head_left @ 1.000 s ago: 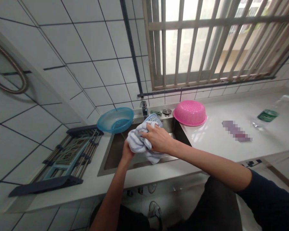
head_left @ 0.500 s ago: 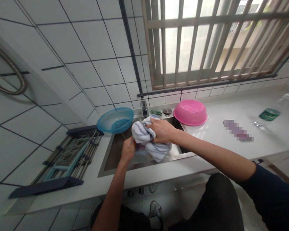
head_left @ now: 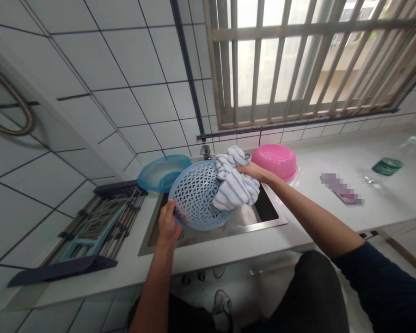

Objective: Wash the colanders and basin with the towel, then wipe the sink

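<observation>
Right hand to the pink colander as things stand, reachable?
Probably yes. The right hand hangs just left of the upturned pink colander on the counter, nothing between them. But its grip is full of the striped cloth, so it would have to let that go first.

Head camera looks forward and down, close over the sink.

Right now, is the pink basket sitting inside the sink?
No, the pink basket sits upside down on the white counter, to the right of the sink.
</observation>
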A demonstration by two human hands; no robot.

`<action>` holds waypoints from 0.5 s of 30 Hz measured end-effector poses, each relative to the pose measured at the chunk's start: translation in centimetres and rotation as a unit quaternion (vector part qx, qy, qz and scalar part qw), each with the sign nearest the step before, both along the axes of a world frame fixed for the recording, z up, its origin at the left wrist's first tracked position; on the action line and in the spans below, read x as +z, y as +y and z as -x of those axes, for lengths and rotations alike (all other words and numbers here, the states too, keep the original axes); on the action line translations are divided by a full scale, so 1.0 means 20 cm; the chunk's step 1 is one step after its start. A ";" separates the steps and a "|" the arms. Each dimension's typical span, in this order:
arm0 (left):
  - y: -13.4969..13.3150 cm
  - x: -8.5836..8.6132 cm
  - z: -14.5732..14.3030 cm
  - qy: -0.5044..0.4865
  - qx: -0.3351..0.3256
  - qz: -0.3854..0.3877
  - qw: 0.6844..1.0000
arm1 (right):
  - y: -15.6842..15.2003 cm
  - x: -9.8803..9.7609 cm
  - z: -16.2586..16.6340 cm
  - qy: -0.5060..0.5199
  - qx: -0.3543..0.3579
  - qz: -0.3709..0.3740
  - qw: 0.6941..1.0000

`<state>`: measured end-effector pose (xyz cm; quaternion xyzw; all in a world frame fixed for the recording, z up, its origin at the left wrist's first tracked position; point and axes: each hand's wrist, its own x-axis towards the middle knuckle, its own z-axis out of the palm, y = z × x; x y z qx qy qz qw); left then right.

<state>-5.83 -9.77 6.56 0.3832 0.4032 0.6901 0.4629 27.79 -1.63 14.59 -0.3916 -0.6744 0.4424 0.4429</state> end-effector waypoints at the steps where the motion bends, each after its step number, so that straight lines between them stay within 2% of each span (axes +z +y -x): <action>1: 0.01 -0.02 -0.02 -0.026 0.003 0.000 1.000 | 0.00 -0.02 0.00 0.034 -0.009 0.014 0.999; 4: 0.01 -0.06 -0.05 -0.077 -0.001 0.002 0.997 | -0.02 -0.08 0.01 0.111 -0.036 0.080 0.990; 7: 0.01 -0.05 -0.05 -0.117 -0.018 -0.001 0.993 | -0.04 -0.16 0.01 0.162 -0.047 0.136 0.976; 11: 0.02 0.00 -0.06 -0.152 -0.028 -0.020 0.988 | -0.08 -0.30 0.10 0.223 -0.100 0.146 0.959; 15: 0.04 -0.01 -0.11 -0.178 -0.042 -0.024 0.983 | -0.16 -0.39 0.24 0.321 -0.212 0.133 0.913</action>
